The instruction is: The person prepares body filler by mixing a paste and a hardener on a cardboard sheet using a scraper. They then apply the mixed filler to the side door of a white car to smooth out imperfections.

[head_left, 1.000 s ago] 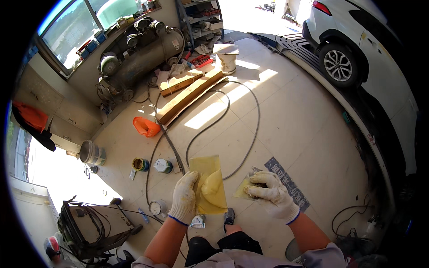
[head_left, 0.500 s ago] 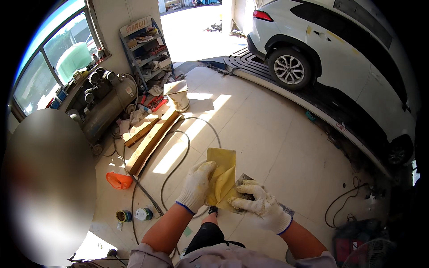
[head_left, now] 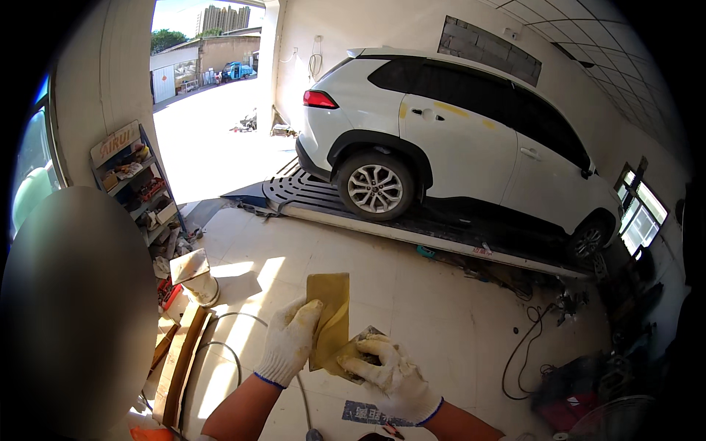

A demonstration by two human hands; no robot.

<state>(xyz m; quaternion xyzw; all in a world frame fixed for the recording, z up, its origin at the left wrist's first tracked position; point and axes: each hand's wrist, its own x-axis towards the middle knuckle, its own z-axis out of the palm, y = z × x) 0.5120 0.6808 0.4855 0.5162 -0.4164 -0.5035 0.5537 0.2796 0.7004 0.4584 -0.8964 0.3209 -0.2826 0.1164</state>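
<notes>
My left hand (head_left: 290, 339), in a white knit glove, grips an upright yellow board (head_left: 329, 296) with a mound of yellow paste on it. My right hand (head_left: 388, 378), gloved likewise and smudged yellow, holds a flat scraper (head_left: 371, 332) by the board's lower right edge, its blade partly hidden by the fingers. Beyond them a white car (head_left: 456, 165) stands on a lift, with yellow patches (head_left: 452, 110) on the rear door around the handle.
The lift ramp (head_left: 323, 209) crosses the back. A shelf (head_left: 129, 173), a pedestal (head_left: 198, 275), long wooden pieces (head_left: 180, 360) and a blurred shape (head_left: 73, 309) are at left. Hoses and cables (head_left: 522, 353) lie on the floor. An open doorway (head_left: 198, 147) shows a yard.
My view has swung up and right toward the car and doorway. The scraper in my right hand has come from apart at the right to against the board's lower right.
</notes>
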